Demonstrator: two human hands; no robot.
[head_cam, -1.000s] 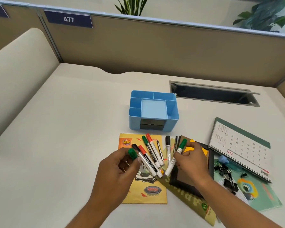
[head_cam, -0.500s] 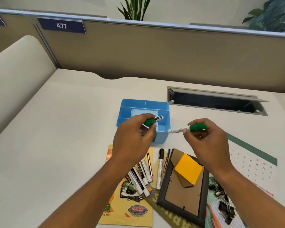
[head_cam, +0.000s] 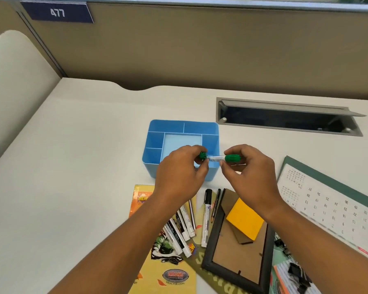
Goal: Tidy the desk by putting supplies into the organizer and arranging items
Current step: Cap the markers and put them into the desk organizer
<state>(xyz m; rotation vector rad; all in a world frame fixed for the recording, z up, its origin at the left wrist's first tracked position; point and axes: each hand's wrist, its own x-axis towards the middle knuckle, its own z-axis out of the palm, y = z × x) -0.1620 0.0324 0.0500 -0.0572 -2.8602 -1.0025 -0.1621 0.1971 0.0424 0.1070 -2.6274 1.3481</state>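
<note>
Change: both hands have come together over the organizer (head_cam: 180,126) | left hand (head_cam: 180,172) pinches one green marker (head_cam: 202,155), right hand (head_cam: 248,172) another green-capped marker (head_cam: 225,158), tips meeting | loose markers (head_cam: 180,230) wait at 6 o'clock | first drop-in looks imminent

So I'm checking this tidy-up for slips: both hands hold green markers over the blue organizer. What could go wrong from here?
1. The two markers meet tip to tip over the organizer's near wall; one could slip outside.
2. The left hand's marker is barely pinched.
3. Both forearms hang above the loose markers, which could get brushed.
</note>
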